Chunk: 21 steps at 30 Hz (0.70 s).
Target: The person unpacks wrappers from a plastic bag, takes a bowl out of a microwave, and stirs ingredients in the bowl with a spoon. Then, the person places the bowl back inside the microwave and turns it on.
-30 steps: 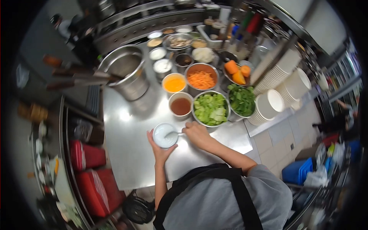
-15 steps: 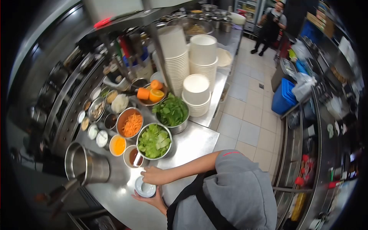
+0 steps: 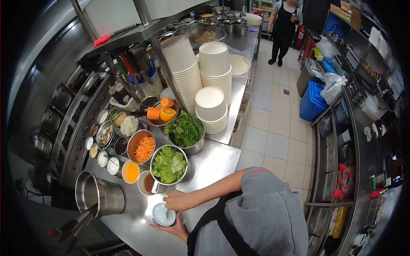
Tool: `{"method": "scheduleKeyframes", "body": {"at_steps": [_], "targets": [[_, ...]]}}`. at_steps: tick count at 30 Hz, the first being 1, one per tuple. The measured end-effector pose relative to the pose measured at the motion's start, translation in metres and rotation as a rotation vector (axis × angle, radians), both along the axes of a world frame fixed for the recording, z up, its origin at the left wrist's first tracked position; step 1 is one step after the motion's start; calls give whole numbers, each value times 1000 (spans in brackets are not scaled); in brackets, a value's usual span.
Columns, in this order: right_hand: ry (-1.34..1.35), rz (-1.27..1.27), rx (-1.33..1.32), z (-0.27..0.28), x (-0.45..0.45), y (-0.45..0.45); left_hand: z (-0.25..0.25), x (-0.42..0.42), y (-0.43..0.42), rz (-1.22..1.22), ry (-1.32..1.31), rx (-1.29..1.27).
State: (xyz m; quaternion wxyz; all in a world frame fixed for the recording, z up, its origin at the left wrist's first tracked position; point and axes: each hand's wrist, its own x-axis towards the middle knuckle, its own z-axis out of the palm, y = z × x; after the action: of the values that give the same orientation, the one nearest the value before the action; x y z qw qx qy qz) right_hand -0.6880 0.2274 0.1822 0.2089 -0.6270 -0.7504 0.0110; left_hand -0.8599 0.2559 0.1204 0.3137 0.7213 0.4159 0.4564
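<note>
A small pale bowl [image 3: 161, 214] rests on the steel counter, close to the front of my body. My left hand [image 3: 173, 228] is curled round its near side, thumb and fingers against the wall. Over the rim, my right hand [image 3: 176, 200] is closed with fingers pressed together; whatever it grips is mostly hidden, though something pale reaches into the bowl below it. Just beyond stand a tub of brown sauce with a handle in it [image 3: 148, 183] and a metal bowl of chopped lettuce [image 3: 169, 165].
Shredded carrots [image 3: 144, 148], leafy greens [image 3: 186, 130], a tub of orange liquid [image 3: 131, 171] and cut carrots sit farther back. Stacked white paper tubs [image 3: 210, 104] stand behind. A tall steel pot [image 3: 100, 194] with utensils is left. A person [image 3: 285, 32] in an apron stands in the aisle.
My right hand has shifted slightly right and down over the bowl. The view has tilted a little. The person in the aisle appears nearer.
</note>
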Motion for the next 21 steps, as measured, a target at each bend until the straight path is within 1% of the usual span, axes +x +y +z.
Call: {"method": "scheduleKeyframes", "body": {"at_steps": [5,8,11,14,17,21], "targets": [[6,11,-59,0,-8,6,2,1,-1,8,7,1],[3,3,-18,-3,-11,15,-1,-2,1,4,39,48],[-1,-24,42,-7,-11,22,-4,-2,2,-12,10,54],[-7,-39,78,1,-5,20,-9,-5,5,-8,22,67],[8,-77,106,-13,-4,24,-8,-5,4,3,3,28],[36,-43,53,-27,-1,23,-6,-4,7,-14,-30,34]]}}
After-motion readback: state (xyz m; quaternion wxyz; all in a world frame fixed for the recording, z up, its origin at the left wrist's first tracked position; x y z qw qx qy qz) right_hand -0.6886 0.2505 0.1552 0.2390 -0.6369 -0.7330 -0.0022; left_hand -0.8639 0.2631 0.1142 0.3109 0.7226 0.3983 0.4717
